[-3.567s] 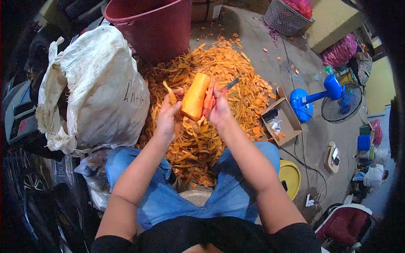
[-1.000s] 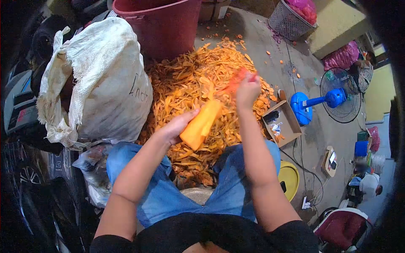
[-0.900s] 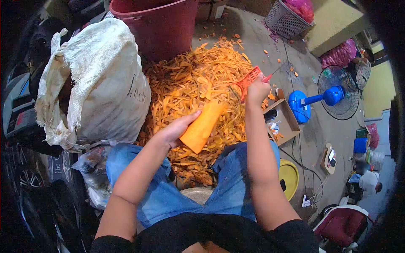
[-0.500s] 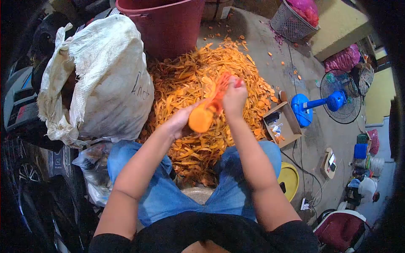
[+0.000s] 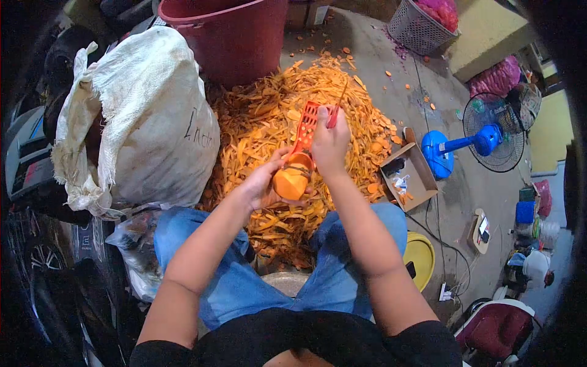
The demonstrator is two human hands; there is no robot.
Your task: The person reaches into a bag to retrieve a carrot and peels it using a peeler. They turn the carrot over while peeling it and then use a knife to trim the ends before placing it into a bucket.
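Observation:
My left hand (image 5: 262,185) is wrapped around a thick orange carrot (image 5: 290,186), whose pale, cut-looking end faces me. Over the pile, my right hand (image 5: 331,145) grips a red plastic peeler (image 5: 307,127) with a row of holes along its body. The peeler's lower end rests against the far part of the carrot. Beneath both hands spreads a large heap of orange peelings (image 5: 263,116), with round slices mixed in. The fingertips of my left hand are partly hidden behind the carrot.
A white woven sack (image 5: 156,122) stands at the left, a dark red tub (image 5: 226,43) behind the heap. To the right are an open cardboard box (image 5: 422,168), a blue fan (image 5: 437,153), a yellow lid (image 5: 422,260) and cables. A basket (image 5: 416,29) stands at the back.
The peeler was blurred along the carrot; now it shows clearly, angled upward. The carrot has turned in my left hand and sits slightly lower. My right hand has shifted slightly left and down.

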